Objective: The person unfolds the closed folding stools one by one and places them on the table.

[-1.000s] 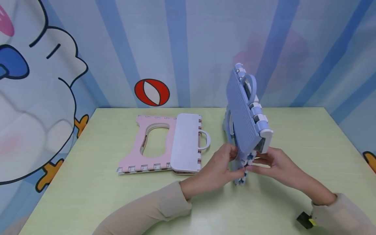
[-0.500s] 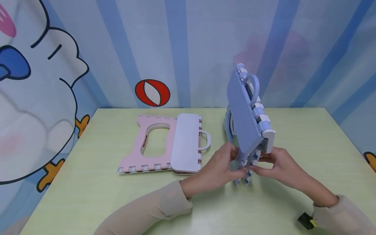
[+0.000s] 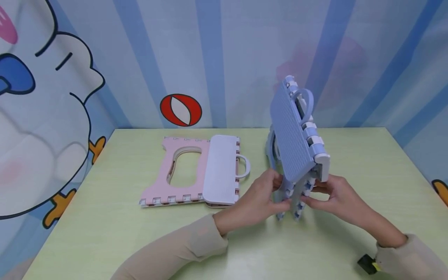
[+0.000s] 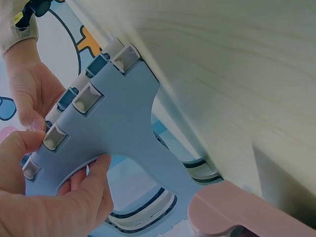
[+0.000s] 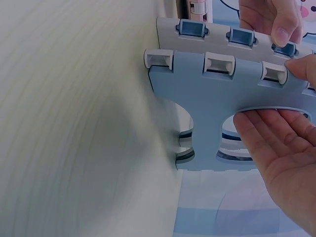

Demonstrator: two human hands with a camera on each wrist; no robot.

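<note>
A blue and white folding stool (image 3: 292, 136) stands upright on the right half of the table, partly folded, with its ribbed seat steeply tilted and a loop handle on top. My left hand (image 3: 260, 196) grips its left leg panel, fingers through the oval cutout and thumb on the hinged edge. With my right hand (image 3: 334, 196) I hold the other leg panel (image 5: 205, 94) the same way, fingers in its cutout. The near edges of the two panels stand a narrow gap apart. Inner parts of the stool are hidden behind the seat.
A pink and white folding stool (image 3: 164, 192) lies folded flat on the light green table (image 3: 87, 217), its handle pointing right. Behind the table hangs a blue striped cartoon backdrop (image 3: 241, 58). A small black piece (image 3: 367, 264) sits by the right sleeve.
The near edges of the blue stool's leg panels have spread apart. My right hand has shifted slightly right with its panel, and the seat's near end has swung right; my left hand is nearly still.
</note>
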